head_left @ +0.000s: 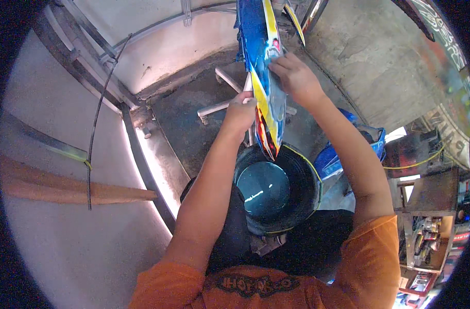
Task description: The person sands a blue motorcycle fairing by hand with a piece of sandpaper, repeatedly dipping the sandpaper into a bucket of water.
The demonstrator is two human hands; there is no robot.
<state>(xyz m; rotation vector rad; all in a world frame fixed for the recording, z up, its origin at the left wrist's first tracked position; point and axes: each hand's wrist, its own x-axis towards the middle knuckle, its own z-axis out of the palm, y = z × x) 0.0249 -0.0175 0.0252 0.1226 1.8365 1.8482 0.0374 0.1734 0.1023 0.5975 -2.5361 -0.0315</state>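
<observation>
A long, glossy blue body panel (263,77) with yellow, white and red graphics points down toward me, its tapered tip above a black bucket (317,198). It looks like part of a motorcycle fairing. My left hand (240,116) grips the panel's left edge, thumb on the near side. On the right side, my right hand (298,80) presses bent fingers against the surface; whether anything lies under those fingertips is hidden. Water (263,188) stands in the bucket between my knees, with bright reflections on it.
Behind the panel, pale stand legs (214,109) rest on the dark floor. A second blue fairing piece (333,159) is by my right forearm. Wooden shelves (431,201) with small items are at the right. A thin dark rod (102,103) and wooden beam (75,180) are left.
</observation>
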